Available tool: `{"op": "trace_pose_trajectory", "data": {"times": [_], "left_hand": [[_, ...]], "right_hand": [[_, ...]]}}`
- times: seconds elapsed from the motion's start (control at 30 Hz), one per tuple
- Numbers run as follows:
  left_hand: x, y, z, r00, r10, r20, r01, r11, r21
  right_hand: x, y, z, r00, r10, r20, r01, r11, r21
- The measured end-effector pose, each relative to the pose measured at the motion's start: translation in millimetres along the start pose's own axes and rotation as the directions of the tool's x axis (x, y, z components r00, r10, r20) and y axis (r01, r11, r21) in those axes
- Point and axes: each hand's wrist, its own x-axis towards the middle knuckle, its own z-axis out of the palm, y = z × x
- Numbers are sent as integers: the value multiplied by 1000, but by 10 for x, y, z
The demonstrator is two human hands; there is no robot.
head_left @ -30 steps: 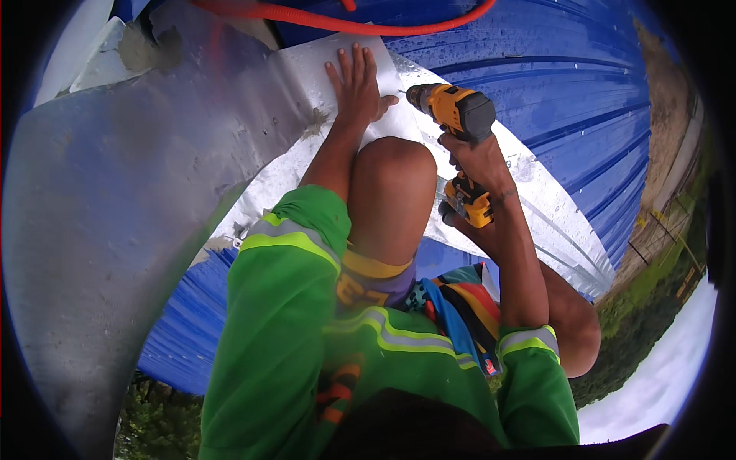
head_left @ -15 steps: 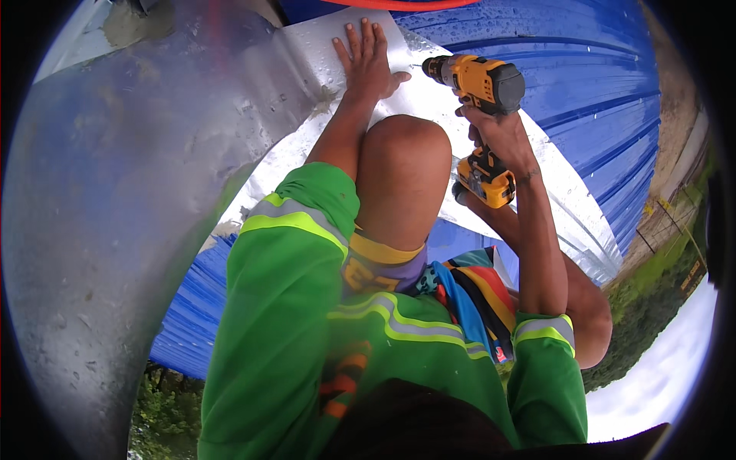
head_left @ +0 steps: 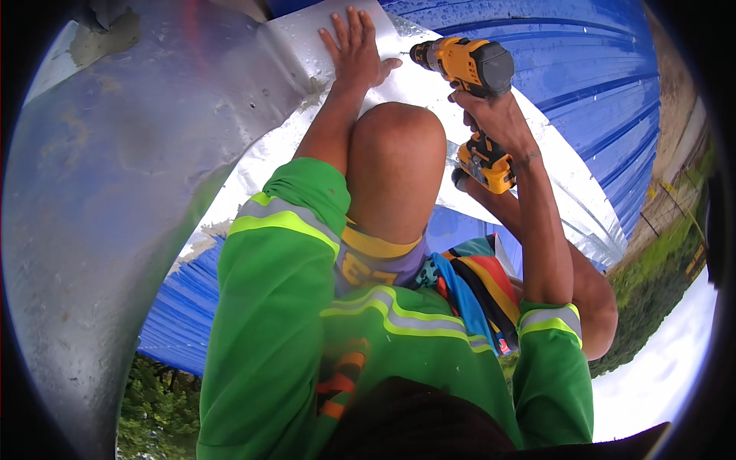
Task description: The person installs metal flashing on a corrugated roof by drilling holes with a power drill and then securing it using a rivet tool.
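My right hand (head_left: pixel 494 123) is wrapped round the grip of a yellow and black cordless drill (head_left: pixel 464 65). The drill's nose points left, with a thin bit at its tip, close to the thumb of my left hand. Fingers apart, my left hand (head_left: pixel 356 54) lies flat on a bent piece of silver sheet metal (head_left: pixel 295 38). I cannot make out whether the bit touches the metal. Between my forearms rises my bent knee, over a bright silver strip of sheet (head_left: pixel 261 180).
Wet blue corrugated roofing (head_left: pixel 583 84) slopes away at the right, and more of it shows at the lower left. A large curved grey metal surface (head_left: pixel 123 192) fills the left side. Beyond the roof's right edge are ground, greenery and sky.
The drill and my right hand have shifted slightly left and up in the picture. The whole view has moved a little, and my left hand remains flat on the sheet.
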Motion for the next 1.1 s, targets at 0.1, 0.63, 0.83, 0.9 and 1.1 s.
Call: {"op": "trace_pose_trajectory", "data": {"times": [0.1,0.63,0.83,0.9,1.1], "left_hand": [[2,-146,26,992,75,-98,-80,996,-44],[-18,53,-265,987,54,155,-33,990,-137],[-72,155,-376,981,18,193,8,991,-131],[-65,177,-405,975,14,222,14,992,-123],[-62,155,-373,982,25,186,8,985,-173]], "right_hand": [[18,-41,40,1000,14,13,-14,1000,-12],[144,-633,-271,997,22,71,-14,994,-106],[118,-630,-350,986,25,165,0,989,-150],[42,-669,-377,989,21,147,2,988,-152],[70,-491,-345,993,-4,115,14,996,-83]]}}
